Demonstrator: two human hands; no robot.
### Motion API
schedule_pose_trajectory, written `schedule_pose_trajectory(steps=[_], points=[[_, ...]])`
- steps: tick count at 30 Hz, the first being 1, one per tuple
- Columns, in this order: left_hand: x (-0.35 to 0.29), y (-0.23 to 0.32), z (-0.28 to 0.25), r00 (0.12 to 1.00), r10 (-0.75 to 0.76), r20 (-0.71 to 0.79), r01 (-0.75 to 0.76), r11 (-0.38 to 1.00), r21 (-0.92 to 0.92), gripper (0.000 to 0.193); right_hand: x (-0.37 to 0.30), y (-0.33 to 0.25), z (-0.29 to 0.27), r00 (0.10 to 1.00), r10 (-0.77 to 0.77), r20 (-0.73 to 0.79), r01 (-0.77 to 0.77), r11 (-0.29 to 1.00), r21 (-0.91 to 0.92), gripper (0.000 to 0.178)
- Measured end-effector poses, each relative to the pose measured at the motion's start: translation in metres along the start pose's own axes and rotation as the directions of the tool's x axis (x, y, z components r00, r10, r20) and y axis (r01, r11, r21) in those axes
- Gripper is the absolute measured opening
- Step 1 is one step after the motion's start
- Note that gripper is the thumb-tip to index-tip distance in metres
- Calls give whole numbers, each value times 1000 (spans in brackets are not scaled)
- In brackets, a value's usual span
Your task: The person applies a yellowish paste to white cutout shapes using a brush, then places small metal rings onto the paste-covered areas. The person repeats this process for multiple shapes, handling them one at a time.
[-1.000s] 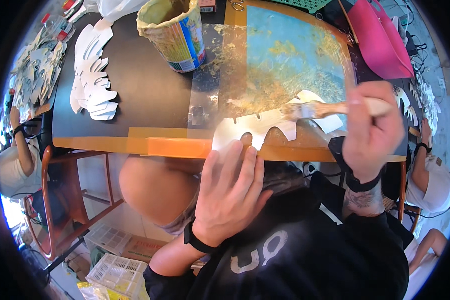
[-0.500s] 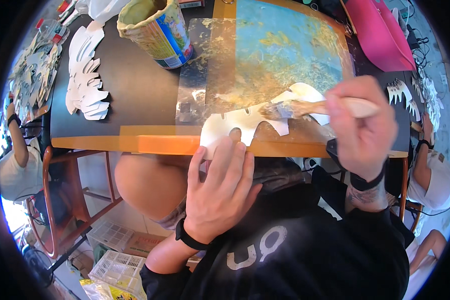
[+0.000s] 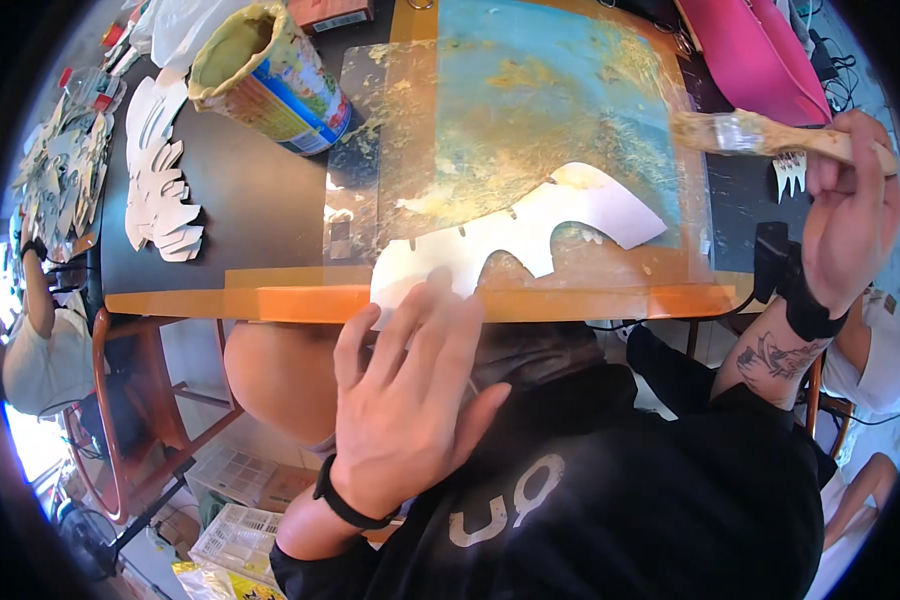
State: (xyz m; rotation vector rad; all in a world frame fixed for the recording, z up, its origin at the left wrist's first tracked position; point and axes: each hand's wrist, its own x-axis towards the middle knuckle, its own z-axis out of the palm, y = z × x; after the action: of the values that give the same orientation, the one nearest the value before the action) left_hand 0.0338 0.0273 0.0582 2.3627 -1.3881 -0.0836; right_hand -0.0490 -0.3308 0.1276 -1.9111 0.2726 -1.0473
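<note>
Left hand flat on a white card cutout at the near edge of the table, right hand lifting a glue brush.

The left hand [image 3: 410, 400] lies spread wide, fingers [image 3: 440, 325] pressing the near end of the white scalloped cutout [image 3: 515, 235], which rests on a glue-smeared clear sheet [image 3: 530, 120] and overhangs the near edge of the table [image 3: 270, 300]. The right hand [image 3: 850, 215] is closed around the handle of a flat brush [image 3: 760, 135], held raised above the table's right edge. The cutout looks thin, light and bendable, probably tacky where coated, and its narrow lobes could crease; it seems best pinned or lifted at the broad near end, as now. An open tin [image 3: 270, 75] stands toward the far left corner, beside a stack of similar white cutouts [image 3: 160, 190].
</note>
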Motion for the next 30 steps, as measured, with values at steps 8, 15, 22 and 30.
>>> schedule_pose_trajectory(steps=[8, 15, 22, 30], points=[[57, 70, 30, 971, 239, -2, -237, 963, -127, 71, -40, 5, 40, 980, 121, 159, -125, 992, 16, 15], [79, 88, 68, 995, 98, 33, -97, 995, -26, 78, -47, 11, 58, 953, 216, 214, -228, 973, 33, 10], [81, 95, 71, 989, 127, 77, -134, 987, 89, 78, -46, 5, 77, 929, 236, 285, -286, 946, 149, 12], [63, 68, 61, 961, 272, 47, -274, 961, 34, 70, -21, -8, 52, 999, -38, -30, 46, 931, 361, 24]])
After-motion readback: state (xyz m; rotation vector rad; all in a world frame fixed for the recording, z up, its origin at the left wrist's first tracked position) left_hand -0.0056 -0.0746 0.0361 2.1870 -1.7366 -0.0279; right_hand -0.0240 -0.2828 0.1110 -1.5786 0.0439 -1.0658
